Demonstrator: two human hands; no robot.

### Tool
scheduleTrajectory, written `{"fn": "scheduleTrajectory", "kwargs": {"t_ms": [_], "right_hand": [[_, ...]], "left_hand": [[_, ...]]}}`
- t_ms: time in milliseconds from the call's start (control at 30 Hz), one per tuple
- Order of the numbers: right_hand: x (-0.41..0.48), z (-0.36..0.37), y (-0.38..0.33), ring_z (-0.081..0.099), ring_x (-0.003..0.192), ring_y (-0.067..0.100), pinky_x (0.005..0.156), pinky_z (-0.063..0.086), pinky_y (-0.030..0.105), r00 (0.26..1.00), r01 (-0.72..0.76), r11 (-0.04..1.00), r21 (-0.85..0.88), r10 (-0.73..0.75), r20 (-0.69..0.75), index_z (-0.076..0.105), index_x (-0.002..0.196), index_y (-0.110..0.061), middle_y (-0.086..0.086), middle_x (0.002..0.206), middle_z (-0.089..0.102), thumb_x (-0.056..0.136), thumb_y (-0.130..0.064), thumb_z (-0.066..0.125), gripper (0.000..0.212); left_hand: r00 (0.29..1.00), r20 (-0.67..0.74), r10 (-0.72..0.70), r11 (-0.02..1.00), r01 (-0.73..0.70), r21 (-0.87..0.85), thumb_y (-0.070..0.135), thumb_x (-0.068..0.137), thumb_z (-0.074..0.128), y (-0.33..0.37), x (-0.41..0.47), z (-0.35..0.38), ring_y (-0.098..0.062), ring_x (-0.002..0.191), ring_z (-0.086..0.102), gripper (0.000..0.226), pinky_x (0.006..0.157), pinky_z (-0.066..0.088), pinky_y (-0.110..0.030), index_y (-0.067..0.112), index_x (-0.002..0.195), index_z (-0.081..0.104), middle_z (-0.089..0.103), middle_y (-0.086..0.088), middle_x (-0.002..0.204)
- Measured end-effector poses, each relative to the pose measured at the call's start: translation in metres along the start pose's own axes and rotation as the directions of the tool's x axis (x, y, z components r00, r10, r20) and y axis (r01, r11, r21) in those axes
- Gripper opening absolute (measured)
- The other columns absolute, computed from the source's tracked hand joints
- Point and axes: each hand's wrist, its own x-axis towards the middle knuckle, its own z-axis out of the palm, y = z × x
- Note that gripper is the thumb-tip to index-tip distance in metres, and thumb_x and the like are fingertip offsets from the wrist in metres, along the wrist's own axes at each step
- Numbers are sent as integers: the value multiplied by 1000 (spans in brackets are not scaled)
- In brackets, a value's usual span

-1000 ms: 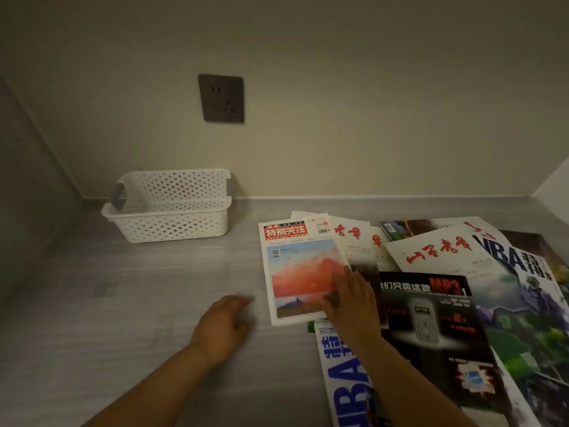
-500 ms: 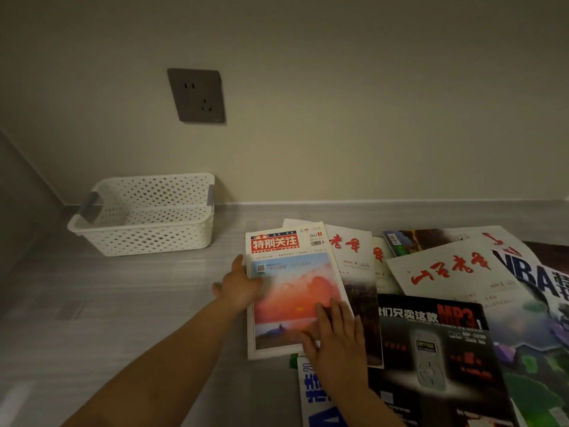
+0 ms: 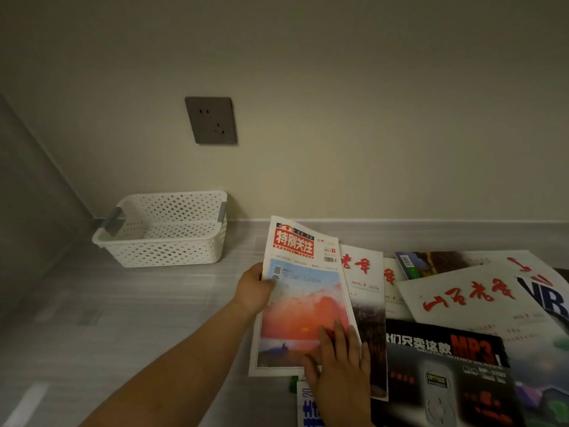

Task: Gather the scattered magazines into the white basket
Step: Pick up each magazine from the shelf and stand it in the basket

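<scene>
The magazines at the right edge are cut off, and the black MP3 magazine [image 3: 443, 374] near the bottom is blurred. The white basket [image 3: 160, 251] stands far left against the wall, below the wall socket [image 3: 211, 120]; nothing shows inside it. The left hand [image 3: 254, 291] grips the left edge of the sunset magazine [image 3: 303, 300], thumb over the cover, the far end raised off the floor. The right hand [image 3: 338, 368] lies flat, fingers spread, on its near right corner, gripping nothing. Other magazines [image 3: 468, 295] overlap to the right.
</scene>
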Motion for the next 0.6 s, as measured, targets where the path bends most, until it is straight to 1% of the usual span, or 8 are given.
{"fn": "scheduleTrajectory", "kwargs": {"t_ms": [33,100,133,200,267,367,500,600], "right_hand": [[-1,1,2,66,98,30,77,54,48,1000,16,999,30,-16,17,72,93,-20,9,106,71,90,-51,5,74],[1,4,4,51,121,32,97,42,50,999,37,983,182,-31,-36,59,117,-16,15,132,53,85,-49,46,47],[3,4,5,34,134,30,108,30,48,1000,17,962,272,-10,-26,45,129,-19,14,146,35,79,-41,59,57],[11,4,9,10,140,25,115,15,42,997,-66,862,502,73,4,25,138,-24,6,154,10,77,-28,66,73],[22,-8,7,19,137,25,113,21,41,980,-114,671,733,197,-27,26,138,-20,6,151,19,77,-13,66,73],[41,-29,-5,48,113,22,95,41,34,988,-105,343,934,146,58,42,125,-18,3,121,51,82,1,56,49],[62,-53,-27,57,82,11,62,40,16,998,-63,372,926,37,53,55,88,-26,-8,87,61,87,-9,53,17],[78,-67,-59,58,80,17,62,44,24,999,26,446,895,-36,-12,53,79,-28,-2,83,61,85,-5,55,24]], "left_hand": [[1000,-1,24,999,-25,-28,-3,87,41,1,-4,-1,-31,111,54,34,89,45,-36,5,119,51,56,-17,124],[998,-7,70,993,-71,-89,-1,88,41,4,-12,-4,-28,108,55,33,90,46,-37,9,117,51,58,-14,122],[995,-9,95,988,-95,-118,-1,88,42,7,-15,-7,-25,105,56,30,88,47,-36,11,114,53,59,-11,119],[989,-17,145,972,-146,-184,0,88,42,15,-19,-16,-17,93,59,26,78,49,-29,18,100,56,62,-4,106],[979,-23,203,948,-202,-246,0,88,43,26,-21,-28,-7,81,61,31,64,50,-21,27,90,57,65,6,92],[959,-55,279,914,-283,-292,0,88,44,44,-25,-54,-4,73,65,33,56,52,-19,29,84,59,67,13,82],[935,-105,338,892,-354,-281,1,87,46,62,-27,-100,-6,72,66,30,49,52,-14,28,86,58,67,13,83],[920,-164,357,894,-387,-227,-3,84,48,76,-19,-140,-11,84,61,27,62,51,-23,24,90,53,62,8,90]]}}
